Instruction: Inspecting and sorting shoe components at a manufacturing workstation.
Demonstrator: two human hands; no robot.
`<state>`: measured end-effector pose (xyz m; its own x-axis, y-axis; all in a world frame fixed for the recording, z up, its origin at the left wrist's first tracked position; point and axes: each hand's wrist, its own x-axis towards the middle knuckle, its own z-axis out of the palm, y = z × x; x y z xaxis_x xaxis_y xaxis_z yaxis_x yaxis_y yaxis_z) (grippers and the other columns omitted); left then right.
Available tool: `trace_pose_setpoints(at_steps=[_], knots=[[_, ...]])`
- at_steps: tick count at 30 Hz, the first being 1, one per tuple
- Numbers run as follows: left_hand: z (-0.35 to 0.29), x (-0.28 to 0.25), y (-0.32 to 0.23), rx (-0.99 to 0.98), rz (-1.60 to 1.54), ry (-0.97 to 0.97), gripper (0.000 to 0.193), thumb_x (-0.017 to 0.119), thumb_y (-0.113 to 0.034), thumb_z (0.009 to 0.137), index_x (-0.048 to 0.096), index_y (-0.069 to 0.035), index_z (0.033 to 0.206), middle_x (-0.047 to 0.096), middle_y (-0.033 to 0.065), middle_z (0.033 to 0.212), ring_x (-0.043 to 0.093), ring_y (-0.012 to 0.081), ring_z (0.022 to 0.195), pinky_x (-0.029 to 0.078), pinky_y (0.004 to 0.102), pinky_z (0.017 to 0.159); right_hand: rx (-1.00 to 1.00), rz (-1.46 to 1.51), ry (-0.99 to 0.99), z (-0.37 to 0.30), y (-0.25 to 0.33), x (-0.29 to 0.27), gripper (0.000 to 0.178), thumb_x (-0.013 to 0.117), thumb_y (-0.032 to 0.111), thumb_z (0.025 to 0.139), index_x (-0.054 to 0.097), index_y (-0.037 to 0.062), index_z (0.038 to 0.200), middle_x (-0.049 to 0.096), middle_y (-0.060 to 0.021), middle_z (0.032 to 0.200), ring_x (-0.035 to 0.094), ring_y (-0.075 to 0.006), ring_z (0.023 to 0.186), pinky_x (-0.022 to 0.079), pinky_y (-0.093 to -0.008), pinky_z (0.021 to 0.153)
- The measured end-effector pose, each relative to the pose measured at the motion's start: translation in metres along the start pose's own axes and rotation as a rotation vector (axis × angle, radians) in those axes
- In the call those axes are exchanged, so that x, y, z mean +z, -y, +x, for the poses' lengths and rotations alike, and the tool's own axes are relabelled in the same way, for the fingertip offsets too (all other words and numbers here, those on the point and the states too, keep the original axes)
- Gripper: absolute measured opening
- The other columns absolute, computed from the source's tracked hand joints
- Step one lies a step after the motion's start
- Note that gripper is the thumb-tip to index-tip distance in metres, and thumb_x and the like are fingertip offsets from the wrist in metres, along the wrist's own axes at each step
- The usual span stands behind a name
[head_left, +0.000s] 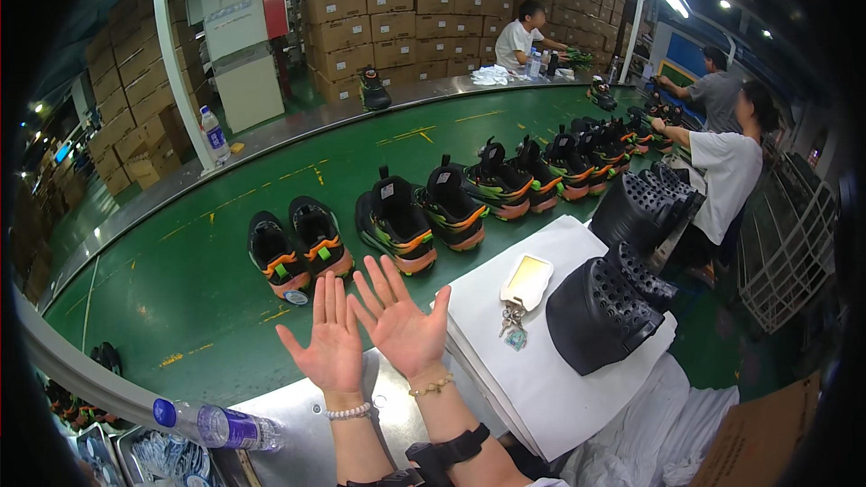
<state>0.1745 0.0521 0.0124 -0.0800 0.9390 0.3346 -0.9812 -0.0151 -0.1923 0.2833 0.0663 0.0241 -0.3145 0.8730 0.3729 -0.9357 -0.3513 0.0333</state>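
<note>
Both my hands are held up palm-out side by side over the near edge of a green conveyor belt point(180, 307). My left hand point(330, 352) is open, fingers together and thumb out, holding nothing. Beside it, my right hand point(403, 325) is also open, its fingers spread and empty. Just beyond the fingertips stand black sneakers with orange and green trim: a pair point(302, 239) on the left and a larger pair point(419, 216) to the right. A row of similar sneakers point(541, 167) runs on toward the far right.
Right of my hands, a white-topped stack point(478, 343) bears a white badge holder point(528, 280) with keys and black perforated clogs point(600, 307). A plastic bottle point(225, 427) lies near left. Co-workers point(722, 162) stand along the belt's right. Cardboard boxes point(392, 18) are stacked behind.
</note>
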Motion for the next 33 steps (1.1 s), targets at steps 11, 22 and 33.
trace_pose_setpoints(at_steps=[11, 22, 33], knots=[[-0.002, -0.022, 0.000, -0.267, 0.707, -0.237, 0.053, 0.032, -0.037, 0.098, 0.040, 0.005, 0.128, 0.048, 0.0193, 0.129, 0.048, 0.0259, 0.118, 0.039, 0.0364, 0.102, 0.237, 0.122, 0.123, -0.002, -0.011, -0.012, 0.089, 0.017, 0.082, 0.077, 0.012, 0.0282, 0.148, 0.005, -0.0020, 0.155, 0.045, -0.0358, 0.116, 0.041, -0.0508, 0.087], [-0.007, -0.026, 0.007, -0.233, 0.592, -0.261, 0.045, 0.038, -0.033, 0.099, 0.041, 0.000, 0.128, 0.051, 0.0158, 0.125, 0.053, 0.0213, 0.111, 0.046, 0.0320, 0.093, 0.267, 0.085, 0.059, -0.002, -0.011, -0.011, 0.089, 0.019, 0.082, 0.077, 0.008, 0.0290, 0.148, 0.001, -0.0059, 0.155, 0.056, -0.0327, 0.098, 0.044, -0.0345, 0.056], [-0.003, -0.031, 0.013, -0.159, 0.597, -0.281, 0.050, 0.040, -0.034, 0.098, 0.037, 0.001, 0.134, 0.058, 0.0048, 0.106, 0.057, 0.0102, 0.096, 0.050, 0.0225, 0.080, 0.281, 0.083, 0.050, -0.003, -0.010, -0.016, 0.088, 0.018, 0.082, 0.077, 0.005, 0.0309, 0.148, 0.008, -0.0039, 0.155, 0.059, -0.0364, 0.098, 0.045, -0.0334, 0.054]])
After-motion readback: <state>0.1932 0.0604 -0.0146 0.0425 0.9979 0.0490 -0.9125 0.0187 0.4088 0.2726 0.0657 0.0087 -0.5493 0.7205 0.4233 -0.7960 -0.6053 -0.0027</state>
